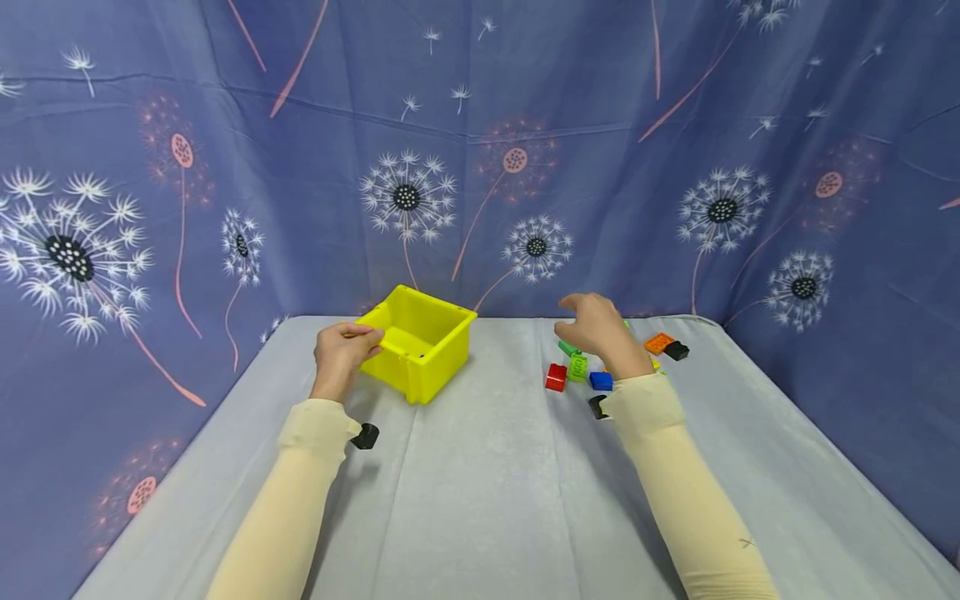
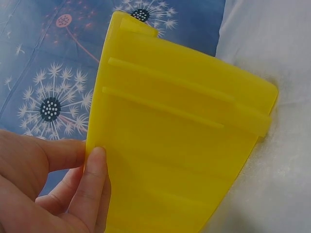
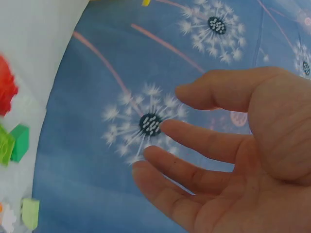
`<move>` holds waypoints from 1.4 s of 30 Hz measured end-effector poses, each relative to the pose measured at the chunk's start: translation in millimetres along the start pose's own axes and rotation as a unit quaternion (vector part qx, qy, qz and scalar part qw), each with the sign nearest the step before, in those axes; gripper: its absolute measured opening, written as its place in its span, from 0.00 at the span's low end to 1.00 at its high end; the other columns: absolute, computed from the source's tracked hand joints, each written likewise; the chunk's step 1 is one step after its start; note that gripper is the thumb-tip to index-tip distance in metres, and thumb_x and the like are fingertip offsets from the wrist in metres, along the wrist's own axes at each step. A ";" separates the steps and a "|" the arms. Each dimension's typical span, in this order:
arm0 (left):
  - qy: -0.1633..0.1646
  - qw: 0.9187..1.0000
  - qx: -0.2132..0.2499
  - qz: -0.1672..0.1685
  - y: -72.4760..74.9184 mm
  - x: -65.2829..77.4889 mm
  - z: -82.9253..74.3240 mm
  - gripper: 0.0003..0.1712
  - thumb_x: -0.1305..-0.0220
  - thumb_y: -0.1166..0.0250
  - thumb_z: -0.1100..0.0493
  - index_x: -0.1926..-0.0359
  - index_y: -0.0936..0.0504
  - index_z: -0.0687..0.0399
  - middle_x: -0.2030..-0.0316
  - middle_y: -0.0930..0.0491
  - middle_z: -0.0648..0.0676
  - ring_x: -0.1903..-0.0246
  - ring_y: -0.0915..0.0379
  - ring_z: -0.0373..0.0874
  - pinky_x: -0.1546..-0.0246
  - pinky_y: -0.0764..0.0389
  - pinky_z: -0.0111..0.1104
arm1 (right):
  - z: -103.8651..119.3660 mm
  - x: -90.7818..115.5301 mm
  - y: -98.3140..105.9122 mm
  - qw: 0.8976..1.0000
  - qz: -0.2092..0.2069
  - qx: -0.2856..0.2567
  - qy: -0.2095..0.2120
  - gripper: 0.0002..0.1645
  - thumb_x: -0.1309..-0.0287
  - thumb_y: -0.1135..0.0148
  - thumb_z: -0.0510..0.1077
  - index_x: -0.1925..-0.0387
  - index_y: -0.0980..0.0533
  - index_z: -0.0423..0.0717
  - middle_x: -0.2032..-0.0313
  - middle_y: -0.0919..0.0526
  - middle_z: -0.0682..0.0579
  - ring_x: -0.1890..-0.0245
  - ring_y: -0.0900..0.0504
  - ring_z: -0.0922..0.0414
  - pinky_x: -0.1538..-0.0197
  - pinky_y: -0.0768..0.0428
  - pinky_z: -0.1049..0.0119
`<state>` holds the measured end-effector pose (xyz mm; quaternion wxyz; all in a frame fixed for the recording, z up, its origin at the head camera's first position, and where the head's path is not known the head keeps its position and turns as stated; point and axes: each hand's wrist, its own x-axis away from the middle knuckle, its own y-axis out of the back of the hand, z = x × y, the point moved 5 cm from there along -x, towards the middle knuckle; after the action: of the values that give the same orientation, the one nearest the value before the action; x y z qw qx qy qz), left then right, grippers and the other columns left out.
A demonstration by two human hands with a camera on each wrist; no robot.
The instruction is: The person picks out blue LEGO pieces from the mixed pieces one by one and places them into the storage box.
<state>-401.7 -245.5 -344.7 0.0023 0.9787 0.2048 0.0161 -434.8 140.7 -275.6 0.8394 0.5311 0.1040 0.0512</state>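
My left hand (image 1: 339, 360) pinches the near left rim of a yellow plastic bin (image 1: 442, 358) between thumb and fingers. In the left wrist view the bin's ribbed outer wall (image 2: 180, 136) fills the middle, with the fingertips at its edge. Above a scatter of toy bricks hovers my right hand (image 1: 600, 327), fingers apart and gently bent, nothing between them. Close below it lie a red brick (image 1: 556, 377), a lime green brick (image 1: 577, 367), a green brick (image 1: 567, 347) and a blue brick (image 1: 602, 381). Part of the scatter is hidden behind the hand and wrist.
Right of the right hand lie an orange brick (image 1: 659, 342) and a black brick (image 1: 677, 350). A pale cloth covers the table (image 1: 480, 500). Blue curtain fabric (image 1: 480, 225) with dandelion prints stands along the back and both sides.
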 end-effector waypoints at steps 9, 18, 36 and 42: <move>-0.001 1.000 -0.011 0.000 -0.1 -0.2 -0.2 0.17 0.46 0.29 0.62 0.57 0.21 0.63 0.58 0.23 0.58 0.64 0.19 0.47 0.54 0.18 0.38 | -35.4 -0.3 -9.1 0.996 0.055 0.022 -0.066 0.27 0.42 0.41 0.48 0.42 0.29 0.42 0.38 0.33 0.37 0.43 0.32 0.39 0.50 0.23 0.44; 0.008 1.000 -0.015 -0.001 2.6 1.1 2.0 0.17 0.47 0.28 0.60 0.57 0.20 0.62 0.59 0.24 0.57 0.64 0.19 0.47 0.54 0.18 0.38 | -61.0 -5.9 -27.0 0.987 0.112 0.029 -0.110 0.20 0.43 0.39 0.45 0.50 0.25 0.40 0.51 0.23 0.42 0.59 0.24 0.47 0.61 0.19 0.56; 0.003 1.000 -0.014 0.002 0.3 3.1 -0.7 0.18 0.46 0.29 0.60 0.56 0.21 0.62 0.59 0.26 0.57 0.64 0.21 0.48 0.56 0.17 0.35 | -90.1 -10.3 -50.7 0.969 0.141 0.050 -0.194 0.26 0.50 0.36 0.43 0.50 0.28 0.35 0.61 0.23 0.41 0.67 0.24 0.47 0.71 0.20 0.58; 0.001 1.000 -0.020 -0.006 -0.1 4.5 -1.5 0.17 0.46 0.28 0.60 0.57 0.21 0.62 0.60 0.25 0.57 0.65 0.20 0.47 0.61 0.16 0.31 | -95.1 -13.0 -58.7 0.969 0.139 0.050 -0.197 0.23 0.52 0.35 0.40 0.54 0.27 0.35 0.62 0.24 0.41 0.69 0.25 0.48 0.73 0.22 0.59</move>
<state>-397.7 -243.6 -343.1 0.0214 0.9772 0.2102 0.0206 -470.7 196.7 -366.3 0.8002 0.5815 -0.1354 0.0564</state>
